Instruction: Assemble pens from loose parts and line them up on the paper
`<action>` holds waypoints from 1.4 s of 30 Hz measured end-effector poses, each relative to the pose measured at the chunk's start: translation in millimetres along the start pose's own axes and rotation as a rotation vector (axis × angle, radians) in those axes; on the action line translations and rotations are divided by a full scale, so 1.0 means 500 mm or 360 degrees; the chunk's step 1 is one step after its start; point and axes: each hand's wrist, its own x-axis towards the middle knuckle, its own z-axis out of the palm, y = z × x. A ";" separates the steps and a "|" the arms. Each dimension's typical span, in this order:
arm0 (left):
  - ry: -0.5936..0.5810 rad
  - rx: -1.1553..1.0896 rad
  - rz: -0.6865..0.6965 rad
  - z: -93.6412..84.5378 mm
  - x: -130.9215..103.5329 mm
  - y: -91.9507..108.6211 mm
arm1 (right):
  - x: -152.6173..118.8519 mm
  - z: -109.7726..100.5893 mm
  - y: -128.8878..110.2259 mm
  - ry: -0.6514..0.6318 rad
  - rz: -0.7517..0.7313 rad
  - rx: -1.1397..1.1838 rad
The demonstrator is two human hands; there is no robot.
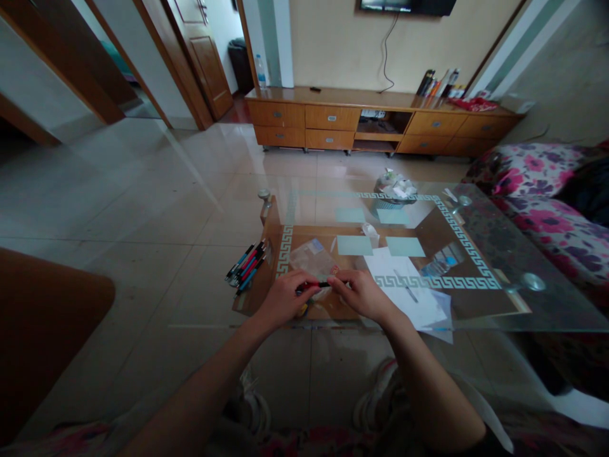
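Note:
My left hand (289, 295) and my right hand (356, 291) meet above the near edge of the glass table. Between them lies a dark pen (323, 284) with some red on it, held level. The left fingers close round its left end, while the right fingers pinch the other end. A clear plastic bag (313, 256) rests on the glass just beyond my hands. To the left, a bunch of pens (246, 266) in black, red and blue lies on the table. White paper sheets (404, 292) spread to the right, with a single pen (411, 294) on top.
The glass table (566, 298) has a patterned border. A basket of crumpled waste (396, 189) shows near its far edge. A wooden TV cabinet (333, 118) stands along the wall. A flowered sofa (547, 168) is at the right, and a brown wooden piece (52, 330) at the left.

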 end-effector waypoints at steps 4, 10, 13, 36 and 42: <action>0.0029 0.0014 -0.0046 -0.003 0.001 -0.001 | 0.002 -0.001 0.005 0.0052 0.0057 0.0036; 0.0170 -0.0048 -0.0156 -0.025 0.008 -0.013 | 0.006 -0.016 0.011 0.0213 0.0061 0.0243; 0.0223 -0.0119 -0.0155 -0.031 0.008 -0.012 | 0.004 -0.020 0.009 0.0155 0.0051 0.0231; 0.0440 -0.0982 -0.0478 -0.023 0.021 -0.014 | 0.001 -0.020 0.005 0.0105 0.0063 0.0256; 0.0655 -0.1124 -0.0411 -0.014 0.022 -0.020 | 0.000 0.000 0.002 -0.0143 0.0051 0.0272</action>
